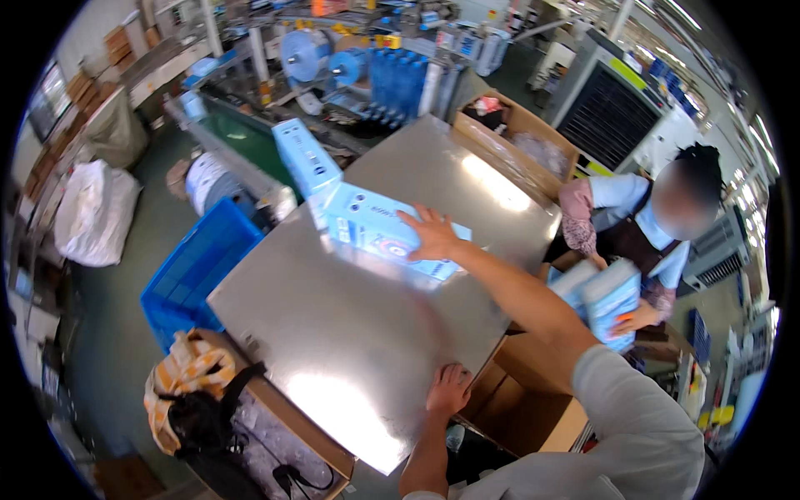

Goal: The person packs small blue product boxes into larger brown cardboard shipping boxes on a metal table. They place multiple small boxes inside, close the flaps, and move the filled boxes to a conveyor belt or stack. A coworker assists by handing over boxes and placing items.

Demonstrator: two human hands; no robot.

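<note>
Some blue packs (pixel 367 218) sit under and left of the right hand (pixel 429 235), its fingers spread out. The left hand (pixel 450 388) touches the edge of the counter (pixel 333 312); I can't tell if it grips. A blue bin (pixel 193 271) stands farther left.

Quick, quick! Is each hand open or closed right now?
Left hand: at the metal table's edge; open or closed, can't be told.
Right hand: open, spread over the light-blue packs.

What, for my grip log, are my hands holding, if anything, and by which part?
Your right hand touches the blue packs toward their right end; whether it grips cannot be told. Your left hand, at the metal table, shows nothing held.
</note>
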